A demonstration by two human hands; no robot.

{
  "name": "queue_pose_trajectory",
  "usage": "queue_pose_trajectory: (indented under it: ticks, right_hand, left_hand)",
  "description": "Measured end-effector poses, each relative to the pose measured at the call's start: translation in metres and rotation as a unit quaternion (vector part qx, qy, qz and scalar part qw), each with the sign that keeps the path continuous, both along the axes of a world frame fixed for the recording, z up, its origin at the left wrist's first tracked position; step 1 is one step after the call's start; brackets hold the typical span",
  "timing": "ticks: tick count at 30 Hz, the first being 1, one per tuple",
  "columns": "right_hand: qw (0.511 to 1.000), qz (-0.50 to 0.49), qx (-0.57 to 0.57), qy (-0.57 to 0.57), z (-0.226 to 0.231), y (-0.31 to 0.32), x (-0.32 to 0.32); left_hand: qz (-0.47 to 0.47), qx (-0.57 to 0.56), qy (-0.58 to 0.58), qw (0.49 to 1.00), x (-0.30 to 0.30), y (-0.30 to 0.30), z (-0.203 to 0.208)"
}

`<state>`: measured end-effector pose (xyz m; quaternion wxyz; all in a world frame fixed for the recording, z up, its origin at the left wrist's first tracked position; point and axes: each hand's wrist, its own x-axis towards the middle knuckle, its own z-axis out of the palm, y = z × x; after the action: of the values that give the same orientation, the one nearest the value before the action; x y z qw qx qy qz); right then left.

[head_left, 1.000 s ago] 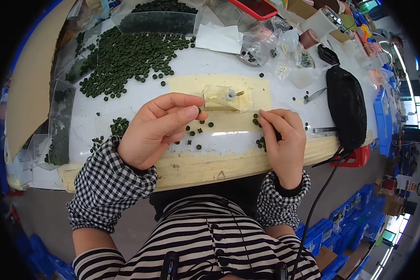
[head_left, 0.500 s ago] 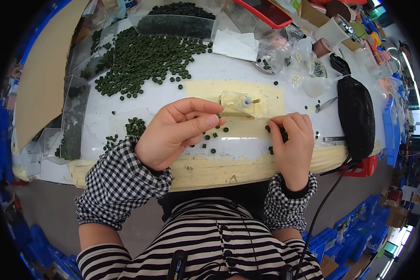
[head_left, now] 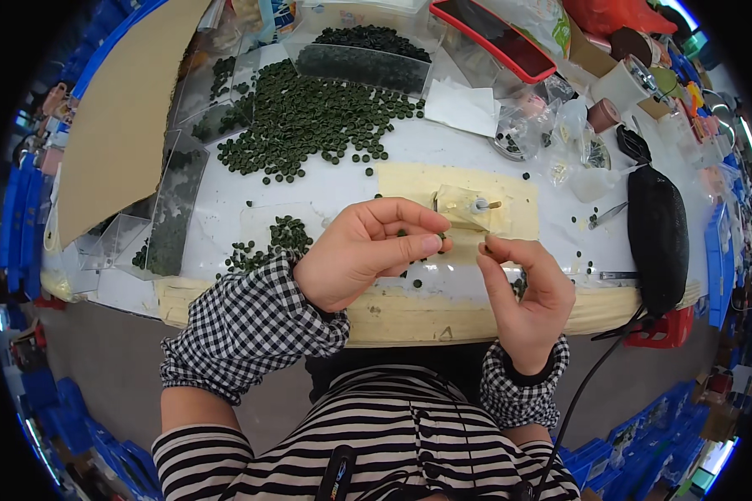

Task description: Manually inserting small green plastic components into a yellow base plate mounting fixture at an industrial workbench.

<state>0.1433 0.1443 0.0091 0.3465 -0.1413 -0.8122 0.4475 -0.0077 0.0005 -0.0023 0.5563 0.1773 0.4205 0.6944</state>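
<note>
My left hand (head_left: 368, 250) is closed, thumb and forefinger pinching a small dark green round piece (head_left: 442, 237) that shows only in part. Across from it, my right hand (head_left: 533, 292) also pinches, with a tiny dark piece (head_left: 487, 248) just showing at the fingertips. The two sets of fingertips are close together but apart. Behind them stands a small tape-covered block (head_left: 459, 213) with an upright metal pin (head_left: 480, 204). A few loose green pieces (head_left: 417, 284) lie below my left fingers, others partly hidden by my right hand.
A large heap of green round pieces (head_left: 309, 117) spreads at the back left beside clear trays (head_left: 175, 209). A smaller pile (head_left: 288, 234) lies near my left wrist. A red-cased phone (head_left: 497, 37), white paper (head_left: 462, 107), tweezers (head_left: 612, 214) and a black mesh pouch (head_left: 658, 238) are around.
My right hand has lifted from the loose pieces on the table and moved left toward my left hand. My left hand keeps its pinch near the block. The whole view has shifted slightly.
</note>
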Motion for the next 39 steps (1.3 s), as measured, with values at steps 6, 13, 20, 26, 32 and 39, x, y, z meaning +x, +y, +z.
queue_pose_trajectory:
  ticks: [6,13,20,26,32,39]
  right_hand:
    - [0.998,0.046,-0.035,0.012,-0.002,-0.009,-0.013]
    - [0.988,0.06,-0.137,0.047,-0.006,-0.013,-0.016]
    - [0.987,0.07,-0.135,0.055,-0.008,-0.013,-0.017]
    - [0.984,0.059,-0.156,0.064,-0.011,-0.016,-0.018]
    - [0.992,0.038,-0.094,0.077,-0.009,-0.02,-0.02]
    - [0.996,0.017,-0.047,0.075,-0.009,-0.021,-0.02]
  left_hand:
    - [0.006,0.017,0.014,1.0,0.001,-0.001,-0.001]
    - [0.017,0.012,0.034,0.999,0.004,-0.001,0.004]
    - [0.035,0.025,0.045,0.998,0.004,-0.002,0.008]
    - [0.059,0.027,0.122,0.99,0.007,-0.002,0.004]
    - [0.077,0.033,0.138,0.987,0.008,-0.002,0.006]
    - [0.098,0.02,0.187,0.977,0.01,-0.004,0.009]
